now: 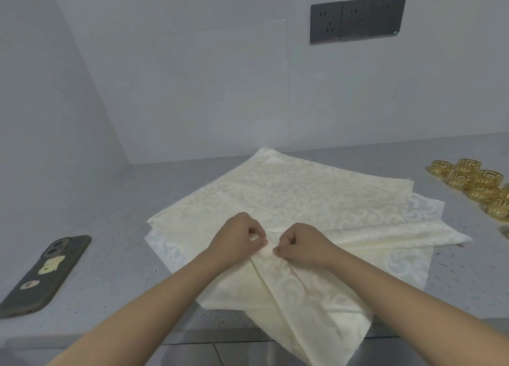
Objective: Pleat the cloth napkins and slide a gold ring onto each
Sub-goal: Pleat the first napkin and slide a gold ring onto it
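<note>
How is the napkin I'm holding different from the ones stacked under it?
The top napkin is gathered into folds at its middle, pinched by the left hand and right hand; the stack lies flat. The top napkin hangs over the counter's front edge; the stack stays on the counter. Both are cream with a scroll pattern.

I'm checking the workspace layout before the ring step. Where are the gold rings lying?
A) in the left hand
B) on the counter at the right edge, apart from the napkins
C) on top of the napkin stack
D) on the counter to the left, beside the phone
B: the gold rings sit clustered on the counter at the right edge, clear of the napkins.
</note>
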The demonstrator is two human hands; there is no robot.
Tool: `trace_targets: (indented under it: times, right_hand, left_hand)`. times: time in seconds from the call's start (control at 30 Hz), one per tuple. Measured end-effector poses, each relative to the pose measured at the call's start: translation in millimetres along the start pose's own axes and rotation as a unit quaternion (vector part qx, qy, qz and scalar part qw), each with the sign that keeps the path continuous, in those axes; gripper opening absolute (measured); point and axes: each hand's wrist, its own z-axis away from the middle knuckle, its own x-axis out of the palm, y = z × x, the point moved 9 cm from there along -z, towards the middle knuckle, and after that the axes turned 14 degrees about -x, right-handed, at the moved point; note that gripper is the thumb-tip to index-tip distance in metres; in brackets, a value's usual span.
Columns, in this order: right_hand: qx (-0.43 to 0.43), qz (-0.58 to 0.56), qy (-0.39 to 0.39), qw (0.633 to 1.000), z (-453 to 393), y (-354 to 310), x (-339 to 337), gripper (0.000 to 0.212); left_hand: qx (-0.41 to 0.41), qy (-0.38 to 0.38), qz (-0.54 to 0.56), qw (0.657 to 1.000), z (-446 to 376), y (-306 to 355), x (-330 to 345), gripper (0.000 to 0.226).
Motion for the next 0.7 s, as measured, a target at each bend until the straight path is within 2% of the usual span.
trace_targets:
  times: [0.07, 0.17, 0.33, 0.53, 0.6, 0.63, 0.7]
  right_hand:
    - [-0.005, -0.003, -0.005, 1.0, -1, -2, -10, 0.023]
    - [-0.013, 0.034, -0.024, 0.999, -2, -1, -25, 0.012]
    - [-0.048, 0.067, -0.047, 0.996, -2, 2, -31, 0.019]
    - [-0.136, 0.153, -0.043, 0.978, 0, -3, -20, 0.022]
    - [-0.164, 0.211, -0.018, 0.963, 6, 0, -21, 0.011]
    - [-0.161, 0.241, -0.003, 0.957, 10, 4, -24, 0.018]
    - [-0.126, 0.261, 0.015, 0.957, 20, 19, -28, 0.045]
  left_hand:
    - [0.056, 0.021, 0.032, 0.998, 5, 0, 2, 0.006]
    - [0.086, 0.018, 0.056, 0.995, 13, -3, 12, 0.016]
    - [0.126, -0.012, -0.067, 0.99, 23, 1, 36, 0.039]
    - [0.146, 0.002, -0.137, 0.98, 18, 10, 34, 0.037]
    - [0.124, -0.001, -0.163, 0.979, 12, 13, 35, 0.038]
    - [0.106, -0.009, -0.18, 0.978, 9, 13, 37, 0.044]
    - [0.09, -0.015, -0.213, 0.973, 5, 18, 39, 0.074]
